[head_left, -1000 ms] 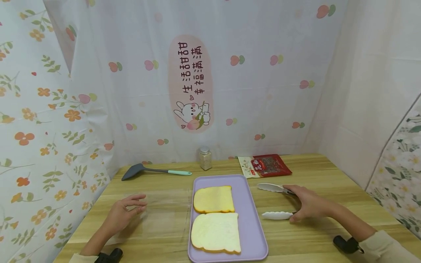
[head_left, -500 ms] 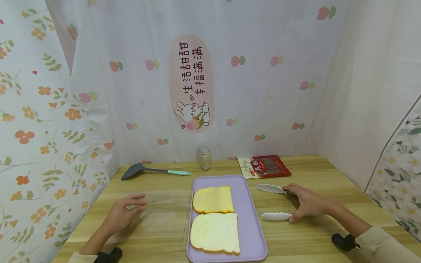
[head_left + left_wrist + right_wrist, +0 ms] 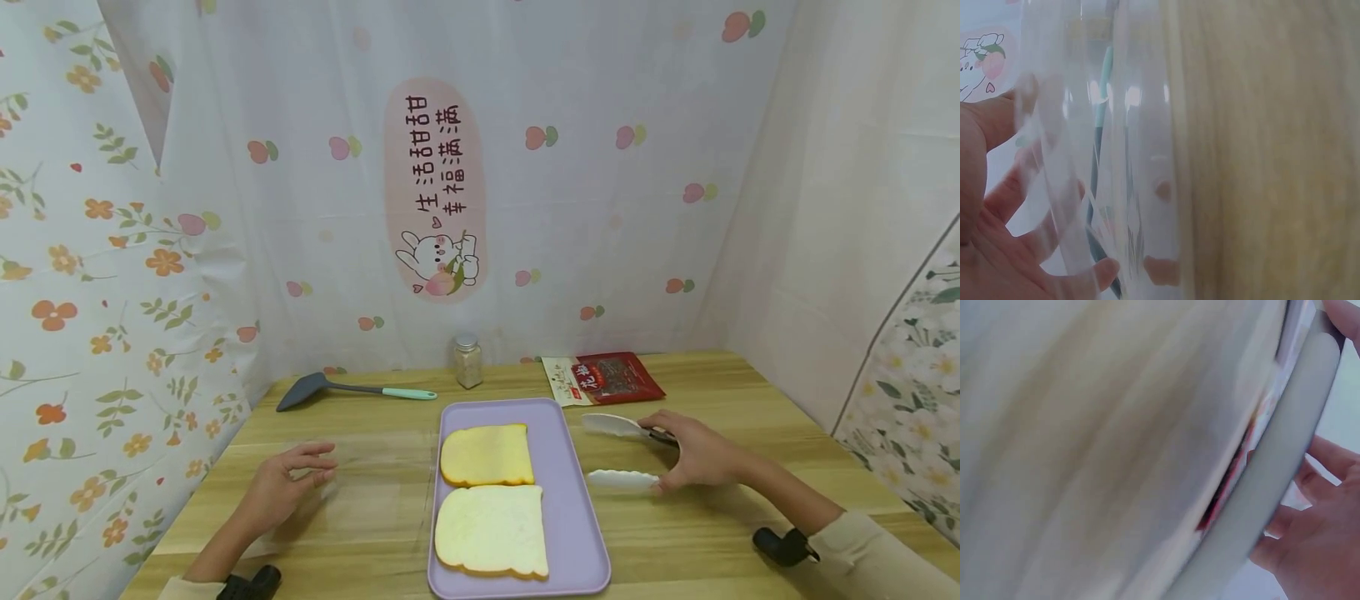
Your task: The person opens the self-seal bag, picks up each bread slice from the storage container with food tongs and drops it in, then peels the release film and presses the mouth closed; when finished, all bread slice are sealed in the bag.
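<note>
My right hand (image 3: 703, 450) grips a pair of tongs (image 3: 615, 426) with white scalloped tips, thumb on one arm and fingers on the other. The tongs are spread and point at the tray from its right. In the right wrist view a pale tong arm (image 3: 1266, 462) crosses in front of the fingers. My left hand (image 3: 288, 487) is beside a clear plastic box (image 3: 375, 483), fingers loosely bent. Some fingers show through the clear plastic (image 3: 1129, 156) in the left wrist view. Two bread slices, a yellower one (image 3: 487, 455) and a paler one (image 3: 491, 531), lie on the lilac tray (image 3: 566, 492).
A spatula (image 3: 352, 388) with a dark blade and mint handle lies at the back left. Behind the tray stand a small capped jar (image 3: 468, 364) and a red spice packet (image 3: 603, 379). Floral curtains (image 3: 585, 208) enclose the wooden table (image 3: 720, 392) at the back and sides.
My right hand and the tongs have shifted slightly left and away from me, and the gap between the tong tips has narrowed a little. My left hand, tray and bread have not moved.
</note>
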Motion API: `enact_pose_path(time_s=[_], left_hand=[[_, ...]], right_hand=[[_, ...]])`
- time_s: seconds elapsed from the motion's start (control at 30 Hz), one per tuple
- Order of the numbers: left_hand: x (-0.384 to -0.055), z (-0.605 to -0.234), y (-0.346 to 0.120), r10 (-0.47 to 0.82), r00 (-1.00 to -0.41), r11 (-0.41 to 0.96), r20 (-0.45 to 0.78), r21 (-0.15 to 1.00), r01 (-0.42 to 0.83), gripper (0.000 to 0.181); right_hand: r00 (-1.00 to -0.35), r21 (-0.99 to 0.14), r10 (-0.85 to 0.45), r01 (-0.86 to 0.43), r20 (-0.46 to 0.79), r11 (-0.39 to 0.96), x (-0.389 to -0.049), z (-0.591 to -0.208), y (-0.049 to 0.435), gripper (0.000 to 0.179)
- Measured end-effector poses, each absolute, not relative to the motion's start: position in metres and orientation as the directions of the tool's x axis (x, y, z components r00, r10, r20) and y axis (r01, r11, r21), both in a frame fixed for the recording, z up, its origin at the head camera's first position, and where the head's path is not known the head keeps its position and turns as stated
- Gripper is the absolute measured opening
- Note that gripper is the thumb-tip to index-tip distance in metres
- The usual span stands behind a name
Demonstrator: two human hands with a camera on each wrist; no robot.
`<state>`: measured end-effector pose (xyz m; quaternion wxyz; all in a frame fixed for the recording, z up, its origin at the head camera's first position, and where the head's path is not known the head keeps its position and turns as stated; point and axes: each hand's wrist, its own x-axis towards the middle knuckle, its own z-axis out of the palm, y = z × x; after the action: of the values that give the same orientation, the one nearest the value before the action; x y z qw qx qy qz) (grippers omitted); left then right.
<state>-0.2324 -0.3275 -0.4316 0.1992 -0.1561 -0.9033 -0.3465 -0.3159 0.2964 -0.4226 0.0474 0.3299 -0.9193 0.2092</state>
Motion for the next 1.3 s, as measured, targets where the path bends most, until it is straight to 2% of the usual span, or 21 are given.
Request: enact_pose_path(time_s=[0.3, 0.7, 0.93, 1.1, 1.3], left_hand=[[-0.233, -0.433, -0.326, 0.141, -0.869, 0.708, 0.475, 0.565, 0.424, 0.012], [-0.234, -0.436, -0.329, 0.147, -0.854, 0.709, 0.500, 0.549, 0.443, 0.011], [-0.234, -0.435, -0.329, 0.141, -0.850, 0.702, 0.508, 0.554, 0.448, 0.012], [-0.234, -0.433, -0.328, 0.133, -0.852, 0.705, 0.506, 0.556, 0.440, 0.011], [-0.234, -0.433, -0.329, 0.116, -0.859, 0.708, 0.498, 0.565, 0.423, 0.011]], right_hand=[[-0.800, -0.375, -0.572, -0.595, 0.184, 0.711, -0.311, -0.406, 0.266, 0.099], [-0.796, -0.341, -0.594, -0.594, 0.119, 0.728, -0.327, -0.405, 0.226, 0.104], [-0.796, -0.292, -0.595, -0.599, 0.111, 0.746, -0.335, -0.399, 0.214, 0.106], [-0.806, -0.300, -0.589, -0.578, 0.064, 0.759, -0.337, -0.396, 0.209, 0.106], [-0.781, -0.304, -0.623, -0.606, 0.049, 0.735, -0.340, -0.394, 0.204, 0.104]])
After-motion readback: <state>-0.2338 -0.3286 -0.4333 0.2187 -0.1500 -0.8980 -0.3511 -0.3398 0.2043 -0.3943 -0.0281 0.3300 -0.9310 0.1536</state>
